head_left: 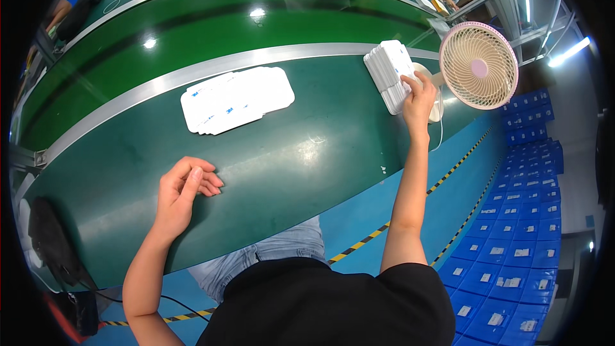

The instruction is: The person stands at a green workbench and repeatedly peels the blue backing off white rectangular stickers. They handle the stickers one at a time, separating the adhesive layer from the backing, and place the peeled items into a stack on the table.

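Right hand (419,98) at the stack of white die-cut sheets (385,69), by the worktop's (301,173) far edge toward its right end, beside a pink-rimmed fan (479,68); fingertips touch the stack, though whether the grip closes on a sheet cannot be told. Left hand (184,192) toward the near edge, left part: grip narrow, fingers loosely curled, nothing visible inside. Overlapping white sheets (246,97) lie near the far edge, left of the stack.

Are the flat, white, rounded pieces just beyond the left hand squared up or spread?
Spread out: the flat white pieces overlap with staggered edges on the dark green tabletop.
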Action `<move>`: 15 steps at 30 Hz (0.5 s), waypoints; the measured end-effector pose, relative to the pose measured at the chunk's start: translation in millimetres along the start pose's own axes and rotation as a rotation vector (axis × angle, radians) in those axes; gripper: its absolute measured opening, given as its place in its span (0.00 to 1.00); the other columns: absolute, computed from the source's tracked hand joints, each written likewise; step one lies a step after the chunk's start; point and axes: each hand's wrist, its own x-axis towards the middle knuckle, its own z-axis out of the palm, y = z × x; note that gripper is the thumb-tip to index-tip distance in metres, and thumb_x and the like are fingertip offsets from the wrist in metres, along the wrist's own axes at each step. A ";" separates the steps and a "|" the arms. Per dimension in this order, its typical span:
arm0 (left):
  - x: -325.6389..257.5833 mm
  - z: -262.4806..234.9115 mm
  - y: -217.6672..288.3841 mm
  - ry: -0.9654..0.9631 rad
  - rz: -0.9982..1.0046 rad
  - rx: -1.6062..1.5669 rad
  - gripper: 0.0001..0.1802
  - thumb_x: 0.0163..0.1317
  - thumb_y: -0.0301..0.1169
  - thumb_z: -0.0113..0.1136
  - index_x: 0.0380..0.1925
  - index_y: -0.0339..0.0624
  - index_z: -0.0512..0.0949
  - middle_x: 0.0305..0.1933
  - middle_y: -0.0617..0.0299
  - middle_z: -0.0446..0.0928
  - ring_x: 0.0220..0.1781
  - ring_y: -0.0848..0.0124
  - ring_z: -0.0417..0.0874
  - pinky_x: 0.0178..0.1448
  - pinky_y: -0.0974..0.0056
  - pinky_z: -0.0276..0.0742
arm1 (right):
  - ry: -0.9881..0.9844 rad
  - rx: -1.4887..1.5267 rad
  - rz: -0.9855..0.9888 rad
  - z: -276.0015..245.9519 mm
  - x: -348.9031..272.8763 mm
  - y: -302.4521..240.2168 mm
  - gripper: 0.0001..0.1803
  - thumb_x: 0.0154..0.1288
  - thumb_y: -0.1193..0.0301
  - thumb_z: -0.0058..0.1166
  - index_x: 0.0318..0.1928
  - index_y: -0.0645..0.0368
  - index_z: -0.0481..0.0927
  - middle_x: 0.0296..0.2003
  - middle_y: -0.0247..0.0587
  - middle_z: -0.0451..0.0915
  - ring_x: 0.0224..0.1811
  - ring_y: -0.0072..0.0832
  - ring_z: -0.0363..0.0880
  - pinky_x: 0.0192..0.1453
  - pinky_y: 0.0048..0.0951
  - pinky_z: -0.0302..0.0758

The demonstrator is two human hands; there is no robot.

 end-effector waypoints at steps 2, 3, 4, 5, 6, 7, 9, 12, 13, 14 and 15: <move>0.8 1.1 0.6 -0.001 0.000 0.000 0.16 0.78 0.37 0.46 0.45 0.33 0.76 0.36 0.54 0.83 0.36 0.72 0.83 0.44 0.68 0.79 | -0.023 -0.007 0.033 -1.2 -0.4 1.3 0.21 0.59 0.83 0.49 0.45 0.48 0.88 0.59 0.42 0.75 0.64 0.46 0.67 0.68 0.48 0.65; 1.4 1.7 0.8 -0.002 0.001 -0.002 0.16 0.78 0.37 0.46 0.45 0.33 0.77 0.36 0.54 0.83 0.36 0.72 0.83 0.44 0.68 0.79 | -0.034 -0.010 0.049 -1.9 -0.3 2.0 0.21 0.58 0.83 0.49 0.45 0.48 0.88 0.60 0.42 0.75 0.65 0.47 0.67 0.68 0.49 0.65; 1.1 1.6 1.3 0.001 0.002 -0.003 0.16 0.78 0.37 0.46 0.45 0.33 0.77 0.36 0.54 0.83 0.36 0.72 0.83 0.44 0.68 0.79 | -0.044 -0.052 0.034 -3.4 1.7 -0.6 0.21 0.58 0.83 0.50 0.45 0.48 0.88 0.59 0.42 0.75 0.65 0.47 0.67 0.67 0.48 0.66; 0.7 1.9 1.5 0.003 0.003 -0.005 0.16 0.78 0.36 0.46 0.45 0.33 0.77 0.36 0.54 0.83 0.36 0.72 0.83 0.44 0.68 0.79 | -0.053 -0.094 0.018 -5.7 4.8 -2.9 0.20 0.59 0.83 0.50 0.46 0.49 0.87 0.59 0.42 0.75 0.64 0.47 0.68 0.67 0.48 0.66; 0.4 2.8 1.4 0.005 0.004 -0.009 0.16 0.78 0.36 0.46 0.45 0.33 0.77 0.36 0.54 0.83 0.36 0.72 0.83 0.44 0.68 0.79 | -0.061 -0.136 0.001 -8.6 8.6 -5.5 0.20 0.60 0.83 0.51 0.47 0.49 0.87 0.59 0.43 0.76 0.64 0.47 0.68 0.67 0.48 0.67; -1.0 2.4 1.3 0.010 0.005 -0.010 0.16 0.78 0.36 0.47 0.45 0.33 0.77 0.36 0.54 0.83 0.36 0.72 0.83 0.44 0.68 0.79 | 0.008 -0.075 -0.025 -10.7 12.7 -14.4 0.19 0.61 0.82 0.51 0.48 0.50 0.86 0.59 0.43 0.76 0.63 0.47 0.69 0.66 0.47 0.67; -0.6 2.5 1.9 0.002 0.008 0.010 0.15 0.77 0.36 0.47 0.45 0.34 0.77 0.36 0.55 0.83 0.36 0.72 0.83 0.43 0.68 0.78 | 0.133 0.065 -0.077 -10.2 18.2 -42.6 0.18 0.63 0.81 0.52 0.51 0.51 0.85 0.59 0.43 0.76 0.62 0.48 0.70 0.65 0.46 0.68; 0.5 3.2 2.3 -0.001 0.011 0.020 0.15 0.77 0.36 0.48 0.45 0.34 0.77 0.36 0.56 0.83 0.36 0.72 0.83 0.43 0.68 0.78 | 0.035 0.317 -0.181 -8.7 12.9 -95.5 0.14 0.66 0.75 0.58 0.52 0.55 0.83 0.56 0.44 0.78 0.60 0.46 0.73 0.65 0.43 0.69; 0.9 2.4 2.7 -0.003 0.014 0.025 0.15 0.77 0.37 0.48 0.44 0.34 0.77 0.36 0.56 0.83 0.36 0.72 0.83 0.43 0.68 0.78 | -0.012 0.415 -0.207 -5.9 10.6 -116.3 0.14 0.66 0.74 0.59 0.52 0.56 0.83 0.55 0.44 0.78 0.60 0.45 0.73 0.65 0.43 0.69; 1.8 1.4 1.9 -0.007 0.017 0.031 0.15 0.77 0.36 0.47 0.45 0.34 0.76 0.36 0.55 0.83 0.36 0.71 0.83 0.43 0.68 0.79 | -0.049 0.441 -0.258 -2.4 8.5 -134.6 0.15 0.64 0.72 0.61 0.51 0.56 0.83 0.54 0.43 0.79 0.59 0.44 0.74 0.65 0.42 0.70; 2.0 0.6 1.1 -0.012 0.020 0.038 0.16 0.78 0.36 0.46 0.45 0.34 0.76 0.37 0.54 0.83 0.37 0.71 0.84 0.43 0.68 0.79 | -0.126 0.536 -0.287 0.8 7.1 -152.7 0.15 0.64 0.71 0.63 0.51 0.57 0.83 0.55 0.43 0.79 0.61 0.43 0.74 0.66 0.42 0.70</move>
